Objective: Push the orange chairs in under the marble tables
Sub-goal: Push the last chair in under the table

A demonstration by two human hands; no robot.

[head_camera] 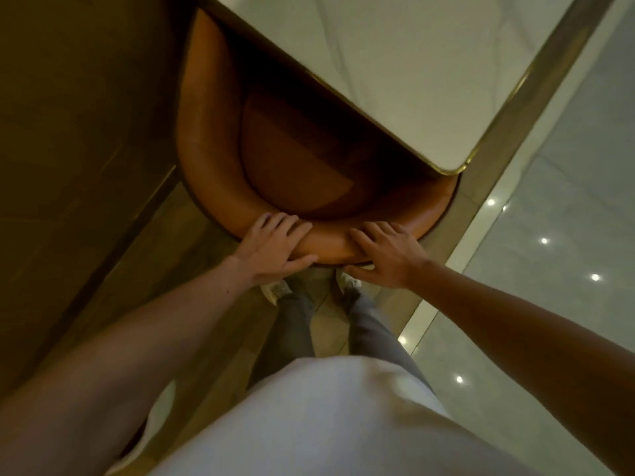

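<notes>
1. Here, you stand looking straight down at the orange chair point(220, 173), with both bare arms stretched out ahead of you to its curved backrest.
2. Your left hand point(275, 247) lies over the padded top roll of the backrest. Its fingers point(285, 223) are spread across the roll toward the seat and the thumb is hooked along the near, outer side, so the hand is wrapped loosely around the chair back.
3. Your right hand point(388, 252) holds the same roll just beside the left. The fingers fan over the top and the thumb is tucked under the near edge, so it too is clasped on the backrest rather than lying flat.
4. The two hands sit close together at the nearest point of the curve, with a short bare stretch of orange padding between them.
5. The chair's seat is partly under the marble table point(412, 73). The table's brass-coloured rim point(343, 104) cuts diagonally across the seat, hiding the far half, while the backrest curve stands clear on your side of it.
6. The table's rounded corner sits above the right end of the backrest.
7. Your shoes point(275, 290) show just below the chair back, on a tan floor strip; your grey trousers and white shirt point(326, 424) fill the lower frame.
8. To the right, the glossy pale floor point(549, 269) reflects small ceiling lights; to the left runs dark brown flooring.
</notes>
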